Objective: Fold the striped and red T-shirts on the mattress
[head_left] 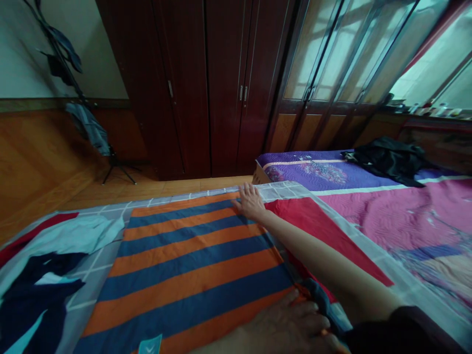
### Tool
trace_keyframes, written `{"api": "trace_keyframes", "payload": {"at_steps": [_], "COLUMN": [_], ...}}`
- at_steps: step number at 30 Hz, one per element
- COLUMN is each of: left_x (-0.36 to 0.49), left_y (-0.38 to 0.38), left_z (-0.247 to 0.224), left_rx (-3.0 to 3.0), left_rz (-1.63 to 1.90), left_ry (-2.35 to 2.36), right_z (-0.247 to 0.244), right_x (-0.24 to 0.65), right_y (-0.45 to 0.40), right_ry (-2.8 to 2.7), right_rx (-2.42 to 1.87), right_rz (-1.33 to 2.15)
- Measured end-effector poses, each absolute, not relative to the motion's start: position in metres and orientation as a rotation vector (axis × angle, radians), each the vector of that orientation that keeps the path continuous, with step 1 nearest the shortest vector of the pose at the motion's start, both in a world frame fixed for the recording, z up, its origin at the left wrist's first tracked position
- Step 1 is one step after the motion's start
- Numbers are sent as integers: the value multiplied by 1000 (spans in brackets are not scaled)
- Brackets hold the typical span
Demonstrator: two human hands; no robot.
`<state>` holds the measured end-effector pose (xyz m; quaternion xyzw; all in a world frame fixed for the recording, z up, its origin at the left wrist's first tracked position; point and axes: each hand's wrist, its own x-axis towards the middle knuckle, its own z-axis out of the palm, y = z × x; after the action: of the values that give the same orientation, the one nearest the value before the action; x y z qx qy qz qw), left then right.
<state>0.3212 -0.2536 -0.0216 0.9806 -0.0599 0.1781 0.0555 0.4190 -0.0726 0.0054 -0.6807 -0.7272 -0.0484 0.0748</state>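
An orange and blue striped cloth (199,265) lies spread flat on the bed, with a small teal patch near its bottom edge. My right hand (250,200) rests palm down, fingers stretched, on its far right corner. Lower down, my left hand (291,319) lies over the near right edge with its fingers apart; the palm side is hidden. Beside its fingertips, part of the cloth is bunched up. A red cloth (324,226) lies under my right forearm, to the right of the stripes.
Left of the stripes lie a pale garment (81,238) and a dark navy garment (40,300) on the grey checked sheet (101,260). A second bed (391,209) on the right holds a black garment (391,157). Behind stand a dark wardrobe (228,59) and a coat stand (79,91).
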Motion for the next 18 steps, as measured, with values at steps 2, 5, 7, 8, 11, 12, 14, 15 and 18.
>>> {"api": "trace_keyframes", "payload": {"at_steps": [2, 5, 7, 8, 11, 12, 14, 15, 18], "left_x": [319, 315, 313, 312, 312, 313, 315, 315, 310], "left_y": [-255, -258, -259, -260, -260, -259, -255, -252, -252], "left_z": [-18, -11, -7, -6, -2, -1, 3, 5, 17], "left_rx": [2972, 2969, 2971, 2972, 2983, 2992, 3004, 3003, 2974], "left_rz": [523, 494, 488, 487, 472, 455, 415, 401, 400], "left_ry": [-188, -164, -130, -122, -138, -137, -122, -103, -42], "right_z": [3, 1, 8, 12, 18, 16, 7, 1, -9], "right_x": [401, 390, 393, 393, 377, 367, 343, 332, 314], "right_y": [-89, -103, -101, -99, -110, -120, -145, -155, -156], "right_ry": [-2341, -2511, -2379, -2286, -2215, -2269, -2513, -2581, -2635], "right_rx": [-1839, -1646, -1834, -1933, -1960, -1894, -1577, -1470, -1398], "right_rz": [-99, 0, -34, -67, -110, -93, 27, 67, 82]}}
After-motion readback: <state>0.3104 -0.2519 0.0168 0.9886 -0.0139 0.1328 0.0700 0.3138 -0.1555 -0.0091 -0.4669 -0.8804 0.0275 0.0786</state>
